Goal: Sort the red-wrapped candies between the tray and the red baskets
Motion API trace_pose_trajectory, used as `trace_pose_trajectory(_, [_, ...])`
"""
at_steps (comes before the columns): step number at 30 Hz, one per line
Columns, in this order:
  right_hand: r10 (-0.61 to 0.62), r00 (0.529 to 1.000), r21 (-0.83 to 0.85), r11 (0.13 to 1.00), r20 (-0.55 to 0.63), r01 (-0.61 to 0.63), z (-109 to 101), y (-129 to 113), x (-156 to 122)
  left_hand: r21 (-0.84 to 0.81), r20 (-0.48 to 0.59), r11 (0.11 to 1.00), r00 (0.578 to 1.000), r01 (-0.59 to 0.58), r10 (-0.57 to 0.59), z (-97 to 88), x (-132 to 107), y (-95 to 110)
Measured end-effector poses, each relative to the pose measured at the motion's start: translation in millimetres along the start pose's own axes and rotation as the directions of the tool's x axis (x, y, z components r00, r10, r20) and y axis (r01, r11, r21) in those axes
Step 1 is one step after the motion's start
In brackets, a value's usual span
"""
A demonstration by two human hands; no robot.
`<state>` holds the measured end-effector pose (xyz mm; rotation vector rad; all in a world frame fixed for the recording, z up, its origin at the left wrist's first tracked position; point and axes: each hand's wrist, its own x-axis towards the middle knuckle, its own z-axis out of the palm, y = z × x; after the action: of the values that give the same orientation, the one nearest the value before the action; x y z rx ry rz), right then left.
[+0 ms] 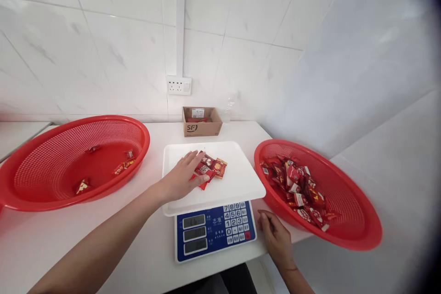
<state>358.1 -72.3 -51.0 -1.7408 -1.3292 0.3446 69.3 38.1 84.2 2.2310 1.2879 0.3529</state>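
Head view — left hand point(183, 177) spreads palm-down over red packets point(209, 166).

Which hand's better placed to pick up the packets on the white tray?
Left, likely: the left hand is spread over the packets, while the right hand is down beside the scale, off the tray.

Against the left fingers point(195, 160) I see red packets point(207, 171) printed in white and yellow, on a plain white tray point(237, 193); left of the right fingers point(265, 225), a blue panel point(217, 245) with mostly white keys point(235, 221); outward of both, red mesh-sided baskets point(51, 161); beyond, grey-veined white tiles point(117, 46)
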Motion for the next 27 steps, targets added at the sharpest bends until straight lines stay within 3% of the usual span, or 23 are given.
trace_pose_trajectory(5, [0.036, 0.997, -0.043, 0.998, -0.062, -0.039, 3, -4, -1, 0.077, 0.135, 0.996, 0.990, -0.051, 0.040, 0.6, -1, 1])
trace_pose_trajectory(10, [0.068, 0.991, -0.041, 0.996, -0.114, -0.073, 3, -5, 2, 0.047, 0.233, 0.996, 0.971, -0.076, 0.063, -20.5, 0, -9])
trace_pose_trajectory(14, [0.062, 0.994, -0.022, 0.998, -0.089, -0.064, 4, -4, 2, 0.145, 0.224, 0.986, 0.973, -0.086, 0.052, -29.3, 9, -19])
trace_pose_trajectory(17, [0.033, 0.999, 0.001, 0.999, -0.037, -0.033, 3, -3, 3, 0.176, 0.223, 0.977, 0.972, -0.116, 0.076, -24.6, 19, -19])
trace_pose_trajectory(22, [-0.015, 0.992, 0.052, 0.999, 0.125, 0.008, 0, 1, 4, 0.186, 0.229, 0.967, 0.965, -0.172, 0.128, -1.4, 35, -4])
trace_pose_trajectory(27, [-0.023, 0.989, 0.068, 0.998, 0.146, 0.013, -2, 6, 3, 0.226, 0.184, 0.946, 0.964, -0.232, 0.192, 14.2, 50, 10])
